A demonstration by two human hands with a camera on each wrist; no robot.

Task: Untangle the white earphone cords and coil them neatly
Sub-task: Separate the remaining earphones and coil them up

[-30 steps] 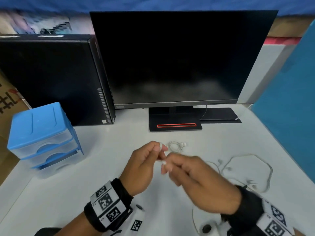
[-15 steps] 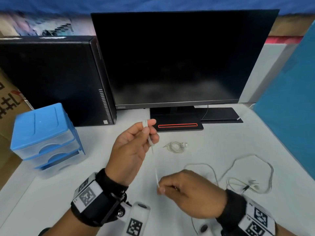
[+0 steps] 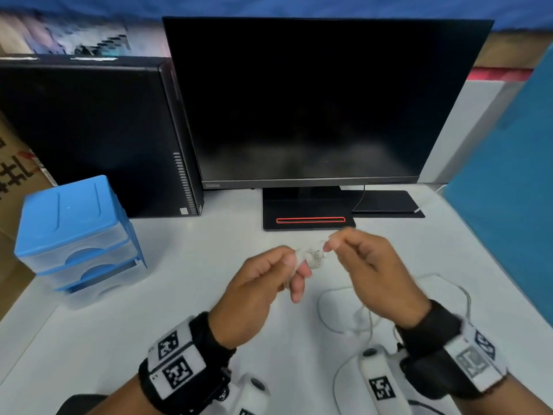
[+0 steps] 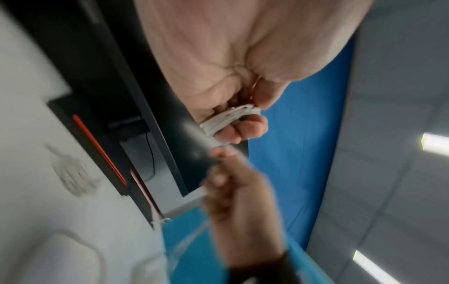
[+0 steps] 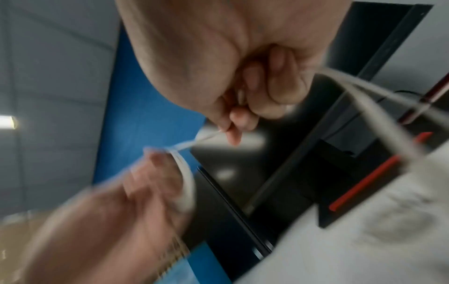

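Observation:
A white earphone cord (image 4: pixel 228 117) is wound in several turns round the fingers of my left hand (image 3: pixel 294 265), which is held above the white table (image 3: pixel 179 295). My right hand (image 3: pixel 332 244) pinches the running strand (image 5: pixel 209 136) close beside the left fingertips. The rest of that cord (image 3: pixel 329 310) trails down in loose loops on the table under my right wrist. A second small coiled earphone (image 4: pixel 73 176) lies on the table just behind the hands, blurred in both wrist views.
A dark monitor (image 3: pixel 314 100) on a black stand base (image 3: pixel 308 220) stands behind the hands. To the left are a black computer tower (image 3: pixel 89 130) and a blue drawer unit (image 3: pixel 74 229). A blue partition (image 3: pixel 508 205) bounds the right side.
Half a second ago my hands were apart, left high and right low, with the cord stretched between them. My right hand has risen to the left fingers, carrying the strand round them.

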